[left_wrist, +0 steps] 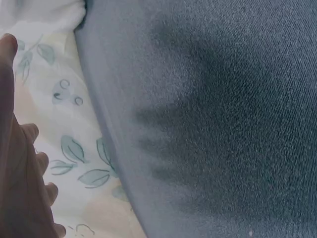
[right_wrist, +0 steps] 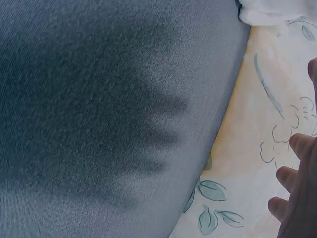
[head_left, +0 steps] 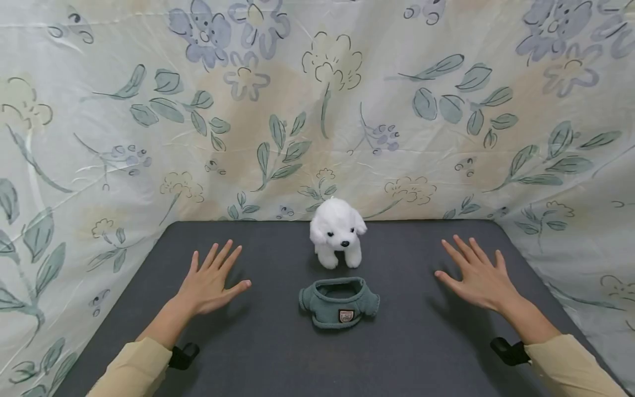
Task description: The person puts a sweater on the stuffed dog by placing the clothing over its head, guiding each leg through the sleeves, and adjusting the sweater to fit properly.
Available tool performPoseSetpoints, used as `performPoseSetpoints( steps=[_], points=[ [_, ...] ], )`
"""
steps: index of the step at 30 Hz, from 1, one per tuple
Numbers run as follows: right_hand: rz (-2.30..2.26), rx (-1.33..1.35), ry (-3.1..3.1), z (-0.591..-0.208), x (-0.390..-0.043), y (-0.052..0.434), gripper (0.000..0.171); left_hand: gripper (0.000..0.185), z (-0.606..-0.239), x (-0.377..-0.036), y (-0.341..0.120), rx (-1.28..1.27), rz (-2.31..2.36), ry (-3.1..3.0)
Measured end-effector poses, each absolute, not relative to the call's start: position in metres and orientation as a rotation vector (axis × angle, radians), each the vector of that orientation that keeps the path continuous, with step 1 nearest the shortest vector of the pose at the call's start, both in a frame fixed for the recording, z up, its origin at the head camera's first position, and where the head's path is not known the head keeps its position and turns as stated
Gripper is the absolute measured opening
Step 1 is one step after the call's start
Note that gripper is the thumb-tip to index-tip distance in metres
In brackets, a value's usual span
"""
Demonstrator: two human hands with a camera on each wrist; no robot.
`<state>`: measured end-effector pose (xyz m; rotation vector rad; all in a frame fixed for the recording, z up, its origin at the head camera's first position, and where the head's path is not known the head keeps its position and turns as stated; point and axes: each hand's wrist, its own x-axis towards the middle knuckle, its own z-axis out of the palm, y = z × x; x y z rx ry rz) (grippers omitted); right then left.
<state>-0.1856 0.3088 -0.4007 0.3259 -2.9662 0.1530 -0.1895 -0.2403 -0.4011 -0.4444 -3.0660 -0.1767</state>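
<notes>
A small white plush dog (head_left: 338, 232) sits upright at the back middle of the dark grey table (head_left: 278, 353). Just in front of it lies a tiny teal-green sweater (head_left: 339, 302) with a small badge. My left hand (head_left: 213, 281) hovers flat with spread fingers to the left of the sweater, holding nothing. My right hand (head_left: 476, 275) is spread the same way to the right. In the wrist views the left hand (left_wrist: 20, 183) and right hand (right_wrist: 299, 198) show only at the frame edges, above their shadows on the grey surface.
A floral cloth backdrop (head_left: 317, 110) walls the table at the back and both sides. Beige sleeves and black wrist straps (head_left: 506, 351) show at the bottom.
</notes>
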Motion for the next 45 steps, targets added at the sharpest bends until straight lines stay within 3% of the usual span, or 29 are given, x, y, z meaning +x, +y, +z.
performPoseSetpoints(
  steps=[45],
  points=[
    [0.538,0.56,-2.712,-0.418,-0.173,0.233,0.055,0.081,-0.428,-0.172,-0.176,-0.595,-0.833,-2.792]
  ],
)
